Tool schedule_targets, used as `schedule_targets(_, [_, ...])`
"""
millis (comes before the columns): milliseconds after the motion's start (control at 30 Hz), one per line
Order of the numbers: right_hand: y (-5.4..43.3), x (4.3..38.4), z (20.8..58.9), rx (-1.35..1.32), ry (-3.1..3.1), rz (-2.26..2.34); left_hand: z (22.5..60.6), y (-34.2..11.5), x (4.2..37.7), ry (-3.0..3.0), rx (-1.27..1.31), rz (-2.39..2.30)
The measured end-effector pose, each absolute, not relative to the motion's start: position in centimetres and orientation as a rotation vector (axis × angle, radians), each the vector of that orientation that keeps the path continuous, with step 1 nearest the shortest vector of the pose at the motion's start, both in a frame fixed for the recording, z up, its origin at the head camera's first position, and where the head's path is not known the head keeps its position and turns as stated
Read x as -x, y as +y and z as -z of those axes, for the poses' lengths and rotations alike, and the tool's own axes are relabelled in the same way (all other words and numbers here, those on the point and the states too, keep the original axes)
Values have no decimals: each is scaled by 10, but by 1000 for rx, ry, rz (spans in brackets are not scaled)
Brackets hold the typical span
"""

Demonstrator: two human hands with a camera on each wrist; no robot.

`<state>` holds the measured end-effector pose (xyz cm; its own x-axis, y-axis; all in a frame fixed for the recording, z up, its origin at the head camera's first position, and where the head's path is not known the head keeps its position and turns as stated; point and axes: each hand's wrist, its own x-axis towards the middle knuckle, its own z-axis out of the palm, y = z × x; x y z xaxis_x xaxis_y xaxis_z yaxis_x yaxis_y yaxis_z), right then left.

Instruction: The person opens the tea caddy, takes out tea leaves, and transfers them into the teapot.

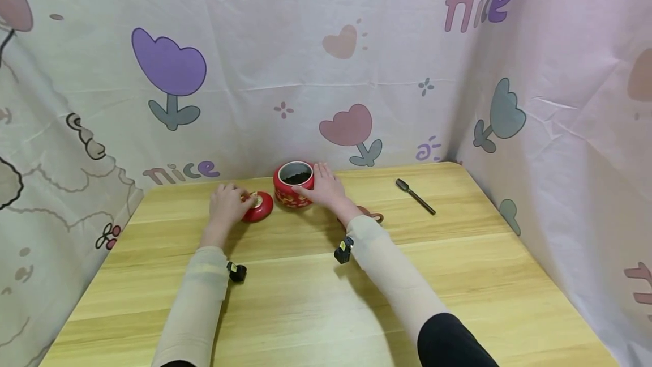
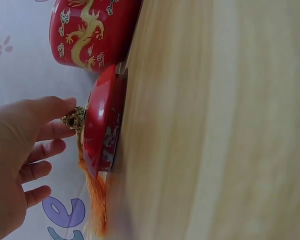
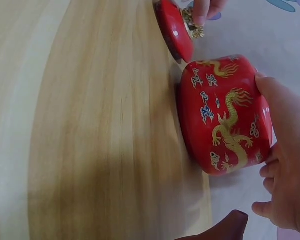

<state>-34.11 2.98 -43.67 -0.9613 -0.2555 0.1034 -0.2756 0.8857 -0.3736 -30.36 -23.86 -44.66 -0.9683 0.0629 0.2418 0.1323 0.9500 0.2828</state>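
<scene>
A round red jar [image 1: 292, 196] with golden dragons stands upright near the table's back edge, its top uncovered, with dark loose tea leaves [image 1: 296, 178] inside. My right hand [image 1: 327, 187] holds the jar at its upper right side, thumb at the front of the rim and fingers round the far side. Just left of the jar, its red lid [image 1: 262, 208] lies on the table, knob up. The thumb and forefinger of my left hand [image 2: 25, 145] pinch the lid's gold openwork knob [image 2: 74, 119]. An orange tassel [image 2: 96, 200] hangs from the knob.
Beneath my right wrist is a reddish-brown teapot, mostly hidden; its looped handle [image 1: 377, 217] shows in the head view, its spout [image 3: 232, 225] in the right wrist view. A dark, long-handled scoop [image 1: 416, 197] lies at the right. A printed curtain [image 1: 244, 72] hangs behind the table.
</scene>
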Motion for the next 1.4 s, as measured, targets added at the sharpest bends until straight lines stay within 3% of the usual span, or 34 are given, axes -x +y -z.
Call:
schedule_targets(1133, [32,334,433,-443,-3010,-631,446,-235,302,-2898,110,481])
schedule_targets(1400, [32,335,431,-423,-3018,-622,430,-229,300,-2847,109,487])
